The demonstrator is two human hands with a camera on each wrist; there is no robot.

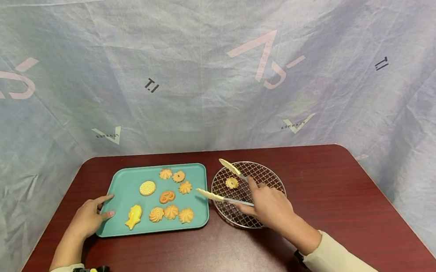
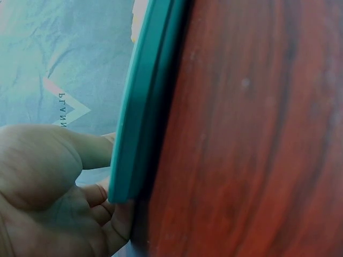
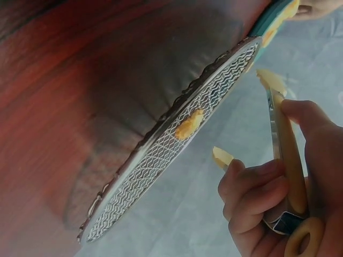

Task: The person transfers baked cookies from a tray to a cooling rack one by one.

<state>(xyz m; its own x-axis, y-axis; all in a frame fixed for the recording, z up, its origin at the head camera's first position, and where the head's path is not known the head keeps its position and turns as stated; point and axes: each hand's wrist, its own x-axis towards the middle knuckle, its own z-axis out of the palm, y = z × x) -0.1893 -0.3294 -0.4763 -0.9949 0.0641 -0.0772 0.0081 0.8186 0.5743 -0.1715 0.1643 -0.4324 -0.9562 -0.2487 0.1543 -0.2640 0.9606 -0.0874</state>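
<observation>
My left hand [image 1: 87, 218] grips the left edge of a teal tray [image 1: 117, 186], its thumb over the rim. In the left wrist view, some fingers curl at the tray's side [image 2: 134, 123]. Several cookies lie on the tray, among them a pretzel cookie [image 1: 167, 197], a fish-shaped one [image 1: 134, 216] and a round yellow one [image 1: 147, 188]. My right hand [image 1: 271, 205] holds metal tongs [image 1: 238, 201] with cream tips spread apart and nothing between them. The tongs are above a round wire rack [image 1: 264, 176], where one flower-shaped cookie [image 1: 231, 183] sits.
Rack and tray stand side by side on a dark red wooden table [image 1: 327, 186]. Grey printed cloth [image 1: 202, 66] hangs behind the table and along both sides. In the right wrist view, the rack's rim [image 3: 161, 120] sits raised off the tabletop.
</observation>
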